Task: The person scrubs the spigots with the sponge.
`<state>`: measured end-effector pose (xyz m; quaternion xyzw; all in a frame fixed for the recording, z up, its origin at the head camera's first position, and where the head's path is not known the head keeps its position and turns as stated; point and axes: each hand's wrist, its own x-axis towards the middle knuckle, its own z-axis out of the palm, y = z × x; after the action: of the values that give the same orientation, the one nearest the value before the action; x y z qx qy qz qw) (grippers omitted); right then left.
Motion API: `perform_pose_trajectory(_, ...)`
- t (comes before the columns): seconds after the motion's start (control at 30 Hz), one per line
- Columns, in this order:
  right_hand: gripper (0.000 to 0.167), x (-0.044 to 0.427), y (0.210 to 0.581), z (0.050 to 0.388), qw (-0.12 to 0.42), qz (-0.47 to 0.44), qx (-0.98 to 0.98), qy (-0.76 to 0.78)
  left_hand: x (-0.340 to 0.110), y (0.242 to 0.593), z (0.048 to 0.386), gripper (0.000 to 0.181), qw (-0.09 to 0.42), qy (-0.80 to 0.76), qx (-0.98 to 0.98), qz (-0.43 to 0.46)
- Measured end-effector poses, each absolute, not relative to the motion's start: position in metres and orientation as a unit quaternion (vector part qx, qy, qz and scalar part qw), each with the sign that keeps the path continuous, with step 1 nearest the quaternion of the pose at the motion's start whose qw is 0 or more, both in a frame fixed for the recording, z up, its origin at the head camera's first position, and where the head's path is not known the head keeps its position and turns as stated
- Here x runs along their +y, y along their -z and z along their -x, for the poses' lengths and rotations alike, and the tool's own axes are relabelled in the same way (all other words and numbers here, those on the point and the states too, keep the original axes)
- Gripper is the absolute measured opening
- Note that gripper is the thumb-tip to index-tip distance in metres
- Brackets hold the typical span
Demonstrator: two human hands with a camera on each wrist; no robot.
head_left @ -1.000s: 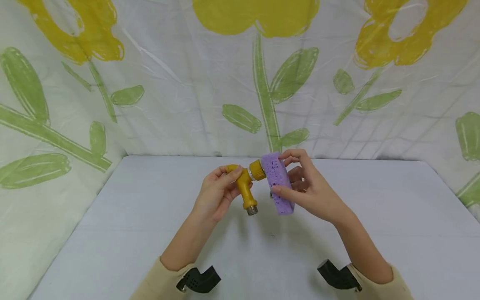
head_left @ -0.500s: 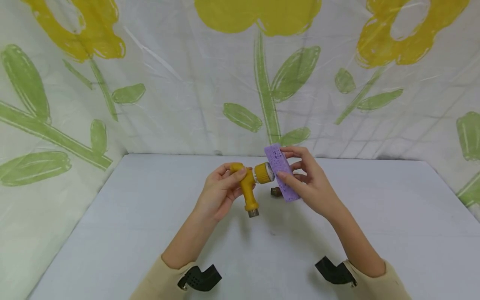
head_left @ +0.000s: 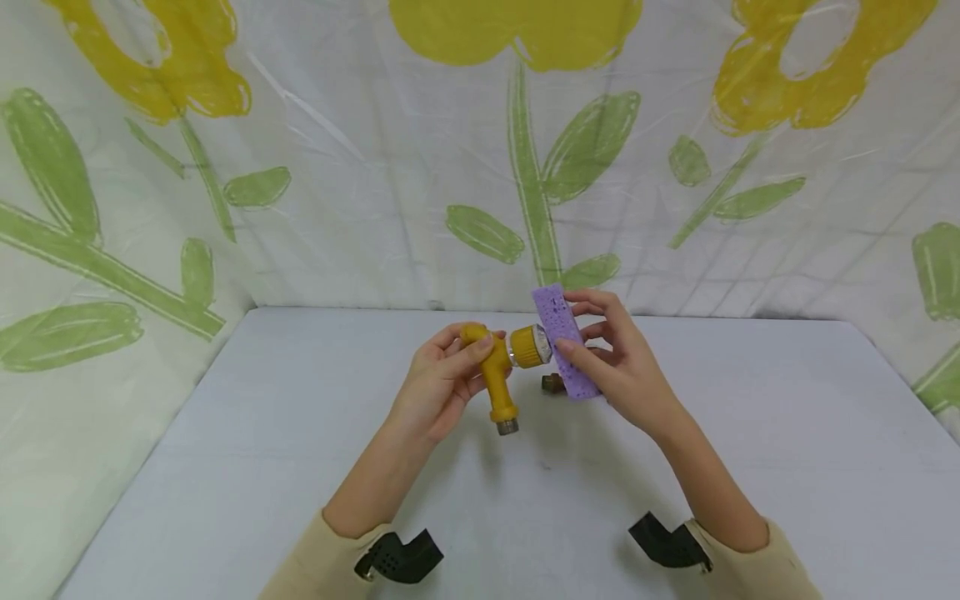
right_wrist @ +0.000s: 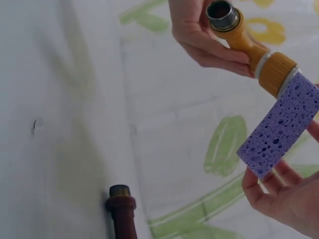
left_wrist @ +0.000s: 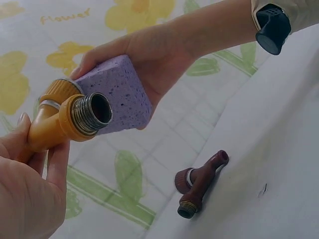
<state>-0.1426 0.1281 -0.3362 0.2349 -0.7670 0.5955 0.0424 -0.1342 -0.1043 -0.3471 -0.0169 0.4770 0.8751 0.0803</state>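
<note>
My left hand [head_left: 442,379] grips a yellow faucet [head_left: 495,379] by one end, thumb on top, above the table. Its threaded metal end points down, and its ribbed knob [head_left: 529,346] faces right. A purple sponge [head_left: 566,346] is pinched between the thumb and fingers of my right hand [head_left: 633,371]. In the right wrist view the sponge [right_wrist: 281,127] lies against the knob's pale end face, which it partly covers. The left wrist view shows the faucet's open threaded mouth [left_wrist: 102,108] in front of the sponge [left_wrist: 119,94].
A dark reddish-brown faucet [left_wrist: 202,181] lies on the white table behind the sponge, mostly hidden in the head view. Behind the table [head_left: 300,417] hangs a white sheet [head_left: 360,167] painted with yellow flowers. Black wrist cameras [head_left: 408,557] sit on both sleeves.
The sponge has shifted up and right and tilted, uncovering more of the knob and its pale end. Part of the brown faucet shows behind it now. My left hand has barely moved.
</note>
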Motion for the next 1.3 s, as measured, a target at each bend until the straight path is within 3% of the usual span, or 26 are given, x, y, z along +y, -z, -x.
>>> perform_pose_trajectory(0.47,0.052,0.126,0.331,0.135,0.049,-0.262,-0.742,-0.615,-0.103,0.348,0.136,0.016,0.082,-0.888,0.451,0.023)
perform_pose_trajectory(0.93,0.047,0.138,0.342,0.15,0.061,-0.218,-0.783,-0.579,-0.104,0.349,0.133,0.022,0.086,-0.894,0.439,0.003)
perform_pose_trajectory(1.3,0.045,0.164,0.347,0.147,0.053,-0.205,-0.792,-0.573,-0.105,0.351,0.133,0.009,0.08,-0.893,0.443,0.017)
